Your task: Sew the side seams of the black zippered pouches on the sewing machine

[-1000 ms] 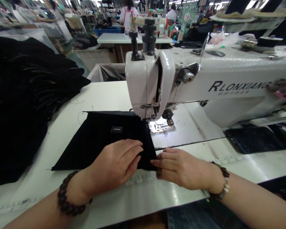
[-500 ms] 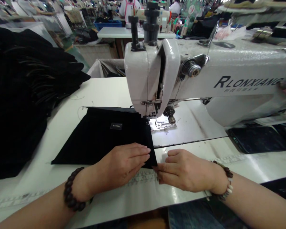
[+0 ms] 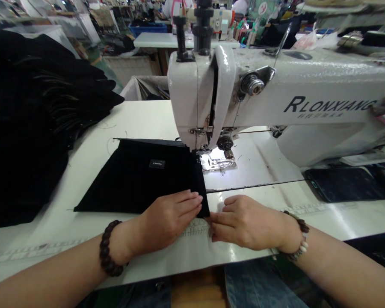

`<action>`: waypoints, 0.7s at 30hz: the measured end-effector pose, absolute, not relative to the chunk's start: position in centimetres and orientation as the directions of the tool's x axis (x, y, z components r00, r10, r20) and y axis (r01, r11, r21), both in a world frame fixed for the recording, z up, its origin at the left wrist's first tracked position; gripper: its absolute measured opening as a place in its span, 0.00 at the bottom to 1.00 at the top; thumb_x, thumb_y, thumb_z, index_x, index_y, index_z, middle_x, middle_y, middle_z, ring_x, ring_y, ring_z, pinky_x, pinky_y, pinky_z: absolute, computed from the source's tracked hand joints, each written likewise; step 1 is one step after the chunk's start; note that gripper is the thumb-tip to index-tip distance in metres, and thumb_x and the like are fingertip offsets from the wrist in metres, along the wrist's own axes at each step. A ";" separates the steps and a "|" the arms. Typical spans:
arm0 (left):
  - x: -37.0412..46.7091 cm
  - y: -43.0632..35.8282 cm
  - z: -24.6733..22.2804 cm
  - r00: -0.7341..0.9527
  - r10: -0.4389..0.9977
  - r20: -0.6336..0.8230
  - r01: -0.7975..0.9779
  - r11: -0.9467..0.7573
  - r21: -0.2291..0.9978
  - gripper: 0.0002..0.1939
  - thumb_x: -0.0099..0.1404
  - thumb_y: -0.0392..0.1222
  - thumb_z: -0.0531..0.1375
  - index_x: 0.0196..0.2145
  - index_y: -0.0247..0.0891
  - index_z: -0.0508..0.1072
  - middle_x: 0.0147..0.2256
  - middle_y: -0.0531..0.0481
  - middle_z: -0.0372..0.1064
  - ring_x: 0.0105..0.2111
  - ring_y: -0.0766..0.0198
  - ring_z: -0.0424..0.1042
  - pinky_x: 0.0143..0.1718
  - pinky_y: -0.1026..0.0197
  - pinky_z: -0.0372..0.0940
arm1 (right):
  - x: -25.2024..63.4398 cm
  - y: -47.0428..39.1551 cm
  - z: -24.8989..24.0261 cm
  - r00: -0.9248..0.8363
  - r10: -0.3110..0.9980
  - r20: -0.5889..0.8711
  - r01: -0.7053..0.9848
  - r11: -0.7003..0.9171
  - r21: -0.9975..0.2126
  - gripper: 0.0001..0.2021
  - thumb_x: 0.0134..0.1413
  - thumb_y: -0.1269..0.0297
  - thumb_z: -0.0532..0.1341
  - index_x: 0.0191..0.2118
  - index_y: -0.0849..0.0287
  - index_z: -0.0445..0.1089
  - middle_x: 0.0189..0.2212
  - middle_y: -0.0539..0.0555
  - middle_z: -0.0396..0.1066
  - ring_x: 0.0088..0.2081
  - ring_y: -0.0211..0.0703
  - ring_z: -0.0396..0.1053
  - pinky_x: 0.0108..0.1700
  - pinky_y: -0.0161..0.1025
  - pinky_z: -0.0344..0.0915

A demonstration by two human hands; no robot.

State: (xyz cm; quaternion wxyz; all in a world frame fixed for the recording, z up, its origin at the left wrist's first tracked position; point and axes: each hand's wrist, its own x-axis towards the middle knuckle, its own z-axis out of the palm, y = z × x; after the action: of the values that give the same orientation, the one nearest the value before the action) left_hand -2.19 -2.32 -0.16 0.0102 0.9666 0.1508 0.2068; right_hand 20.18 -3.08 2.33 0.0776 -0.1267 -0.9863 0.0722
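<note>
A black fabric piece [image 3: 137, 179] with a small label [image 3: 157, 164] lies flat on the white table, its right edge under the needle area of the white sewing machine [image 3: 195, 98]. My left hand [image 3: 171, 218] rests on the fabric's lower right part, fingers together and stretched out flat, pointing right. At the fabric's lower right corner, my right hand [image 3: 240, 220] pinches the edge between thumb and forefinger, its other fingers curled. The lit metal plate [image 3: 223, 163] shows just right of the fabric.
A large heap of black fabric pieces [image 3: 28, 128] covers the table's left side. A dark phone [image 3: 346, 184] lies at the right. A measuring tape strip [image 3: 67, 244] runs along the front edge. Another workstation [image 3: 167, 40] stands behind.
The view has shifted slightly, so the table and machine sit a little higher in the picture. Both hands keep nearly the same places at the fabric's corner.
</note>
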 end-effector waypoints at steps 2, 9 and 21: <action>-2.2 -2.4 -0.3 0.875 0.282 0.393 0.288 -0.957 0.047 0.14 0.64 0.27 0.47 0.42 0.23 0.69 0.42 0.40 0.70 0.44 0.55 0.69 0.47 0.54 0.66 | 20.2 -3.0 2.4 -0.957 0.256 0.136 0.234 0.960 -0.156 0.13 0.62 0.65 0.48 0.30 0.62 0.66 0.29 0.52 0.69 0.23 0.35 0.60 0.27 0.38 0.53; -2.2 -2.2 -0.7 0.881 0.235 0.411 0.264 -0.964 -0.013 0.13 0.64 0.28 0.48 0.40 0.25 0.70 0.40 0.41 0.71 0.43 0.57 0.70 0.48 0.55 0.66 | 20.6 -3.0 2.4 -0.928 0.304 0.214 0.268 0.946 -0.183 0.15 0.61 0.65 0.50 0.24 0.60 0.64 0.22 0.48 0.65 0.21 0.34 0.56 0.26 0.37 0.52; -1.9 -2.5 -0.2 0.892 0.210 0.400 0.252 -0.966 -0.053 0.14 0.63 0.27 0.47 0.37 0.24 0.71 0.40 0.39 0.71 0.42 0.55 0.70 0.46 0.53 0.67 | 20.5 -2.8 1.2 -0.913 0.381 0.142 0.370 0.923 -0.104 0.09 0.60 0.73 0.49 0.40 0.66 0.66 0.21 0.48 0.64 0.21 0.36 0.57 0.26 0.38 0.52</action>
State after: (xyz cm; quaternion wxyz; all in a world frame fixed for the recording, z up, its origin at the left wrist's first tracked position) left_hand -1.93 -2.55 -0.21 -0.0519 0.9713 0.1190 0.1994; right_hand 20.45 -2.78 1.25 0.0798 -0.1921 -0.9774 0.0374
